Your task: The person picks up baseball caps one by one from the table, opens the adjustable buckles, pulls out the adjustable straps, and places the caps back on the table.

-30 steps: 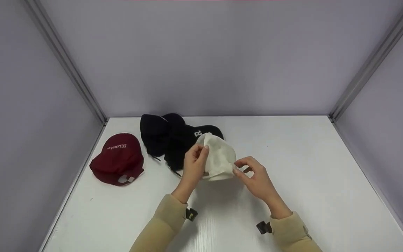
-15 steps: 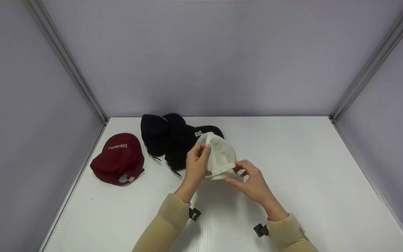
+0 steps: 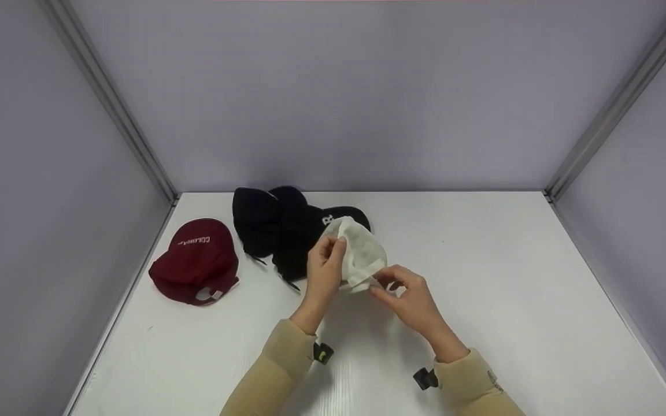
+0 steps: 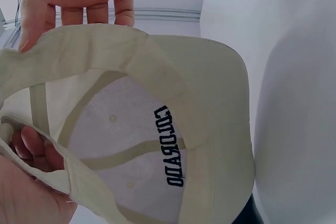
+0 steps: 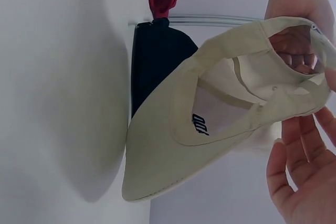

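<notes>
Near the middle of the head view, both hands hold a cream baseball cap (image 3: 366,251) raised over the table. Its hollow inside and brim (image 4: 220,114) show in the left wrist view, with dark "COLORADO" lettering inside. My left hand (image 3: 324,268) grips the cap at its back; some of its fingers show through the strap opening. On the right, my right hand (image 3: 413,296) pinches the lower rim between thumb and fingers. In the right wrist view the brim (image 5: 157,140) points down toward the table.
A maroon cap (image 3: 194,260) lies at the left of the white table (image 3: 512,289). Behind the cream cap, dark caps (image 3: 304,234) lie bunched together, one with a white letter. Grey walls (image 3: 367,98) close in the back and both sides.
My right hand has shifted left and slightly down along the cap's rim, and the rim has folded inward there. The left hand stays nearly still; the other caps have not moved.
</notes>
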The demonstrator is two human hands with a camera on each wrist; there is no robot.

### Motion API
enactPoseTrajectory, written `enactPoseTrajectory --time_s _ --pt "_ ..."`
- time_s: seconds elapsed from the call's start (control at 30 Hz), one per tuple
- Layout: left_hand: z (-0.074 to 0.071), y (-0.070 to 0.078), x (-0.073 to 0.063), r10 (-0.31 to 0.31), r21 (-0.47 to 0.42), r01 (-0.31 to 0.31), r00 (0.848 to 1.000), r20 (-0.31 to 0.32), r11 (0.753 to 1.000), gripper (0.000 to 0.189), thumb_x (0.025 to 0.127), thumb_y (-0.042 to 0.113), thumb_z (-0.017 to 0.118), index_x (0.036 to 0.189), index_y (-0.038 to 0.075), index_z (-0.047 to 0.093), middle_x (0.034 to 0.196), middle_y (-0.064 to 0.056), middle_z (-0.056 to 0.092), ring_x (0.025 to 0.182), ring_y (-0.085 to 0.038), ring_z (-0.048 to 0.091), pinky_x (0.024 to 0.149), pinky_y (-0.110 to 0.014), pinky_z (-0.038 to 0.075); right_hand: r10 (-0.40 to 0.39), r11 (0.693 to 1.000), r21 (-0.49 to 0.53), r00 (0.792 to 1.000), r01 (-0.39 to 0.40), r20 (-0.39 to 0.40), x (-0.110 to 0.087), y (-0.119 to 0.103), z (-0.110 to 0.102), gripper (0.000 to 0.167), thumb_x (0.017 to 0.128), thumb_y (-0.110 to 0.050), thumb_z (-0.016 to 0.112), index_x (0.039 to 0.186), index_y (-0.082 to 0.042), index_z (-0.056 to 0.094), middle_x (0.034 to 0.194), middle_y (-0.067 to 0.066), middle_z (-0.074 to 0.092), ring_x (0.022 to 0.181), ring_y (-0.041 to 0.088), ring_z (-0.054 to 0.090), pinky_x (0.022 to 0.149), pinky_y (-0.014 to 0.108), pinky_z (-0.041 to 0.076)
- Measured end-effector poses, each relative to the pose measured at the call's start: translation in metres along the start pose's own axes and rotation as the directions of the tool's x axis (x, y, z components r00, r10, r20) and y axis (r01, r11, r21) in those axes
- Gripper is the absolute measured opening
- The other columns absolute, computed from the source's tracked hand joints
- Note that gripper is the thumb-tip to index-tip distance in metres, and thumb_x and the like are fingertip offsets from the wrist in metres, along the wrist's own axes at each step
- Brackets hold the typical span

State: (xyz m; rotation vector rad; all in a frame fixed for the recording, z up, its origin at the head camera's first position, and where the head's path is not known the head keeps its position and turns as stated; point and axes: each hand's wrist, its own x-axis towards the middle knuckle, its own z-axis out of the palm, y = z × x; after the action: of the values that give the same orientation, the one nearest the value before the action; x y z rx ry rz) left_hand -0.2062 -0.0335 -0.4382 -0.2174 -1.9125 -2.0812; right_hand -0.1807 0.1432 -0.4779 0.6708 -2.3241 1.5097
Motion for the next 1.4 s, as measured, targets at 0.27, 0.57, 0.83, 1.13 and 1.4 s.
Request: enactPoseTrajectory --time_s 0.27,0.57,0.83,1.13,1.4 --pt "-0.01 -0.009 0.005 -0.028 0.045 0.025 0.997 0.068 0.999 0.02 0.101 0.005 0.051 0.102 -0.011 0.063 0.078 -0.006 0.059 0.069 -0.014 0.053 0.056 -0.024 0.044 -0.085 0.996 0.014 0.996 0.086 -0.04 0.01 -0.015 -0.006 0.008 0.086 0.007 0.069 0.091 0.001 0.071 0.083 0.007 0.067 0.077 0.013 0.062 0.064 0.029 0.05" --pt "-0.027 -0.045 0.008 0.277 0.165 -0.316 0.935 0.223 0.934 0.023 0.095 0.011 0.066 0.116 0.002 0.065 0.096 -0.006 0.067 0.087 -0.021 0.061 0.072 -0.036 0.051 -0.088 0.996 -0.005 0.994 0.088 -0.058 0.035 -0.022 -0.021 0.005 0.089 0.007 0.066 0.091 0.003 0.07 0.082 0.009 0.066 0.074 0.012 0.058 0.065 0.029 0.049" --pt "-0.034 -0.058 0.015 0.454 0.511 -0.512 0.857 0.244 0.691 0.014 0.083 0.005 0.078 0.095 0.007 0.071 0.092 0.001 0.068 0.079 -0.015 0.064 0.08 -0.039 0.045 -0.094 0.994 -0.051 0.995 0.094 -0.01 0.059 -0.03 -0.034 0.007 0.093 0.003 0.063 0.092 0.005 0.07 0.081 0.009 0.065 0.071 0.011 0.054 0.066 0.027 0.047" --pt "-0.034 -0.046 0.035 0.479 0.479 -0.519 0.851 0.215 0.708 0.01 0.089 0.012 0.073 0.094 0.004 0.072 0.083 -0.001 0.067 0.074 -0.015 0.06 0.071 -0.037 0.045 -0.087 0.993 -0.078 0.996 0.085 -0.019 0.074 -0.027 -0.043 0.01 0.095 0.002 0.061 0.094 0.006 0.07 0.083 0.013 0.066 0.073 0.011 0.056 0.067 0.025 0.047" --pt "-0.032 -0.039 0.036 0.413 0.401 -0.478 0.878 0.241 0.782 0.018 0.094 0.016 0.069 0.105 0.002 0.069 0.084 -0.003 0.062 0.072 -0.014 0.059 0.059 -0.029 0.051 0.021 1.0 -0.005 1.0 -0.021 -0.024 0.074 -0.029 -0.041 0.012 0.095 0.0 0.062 0.095 0.008 0.07 0.081 0.016 0.066 0.071 0.013 0.055 0.061 0.021 0.044"
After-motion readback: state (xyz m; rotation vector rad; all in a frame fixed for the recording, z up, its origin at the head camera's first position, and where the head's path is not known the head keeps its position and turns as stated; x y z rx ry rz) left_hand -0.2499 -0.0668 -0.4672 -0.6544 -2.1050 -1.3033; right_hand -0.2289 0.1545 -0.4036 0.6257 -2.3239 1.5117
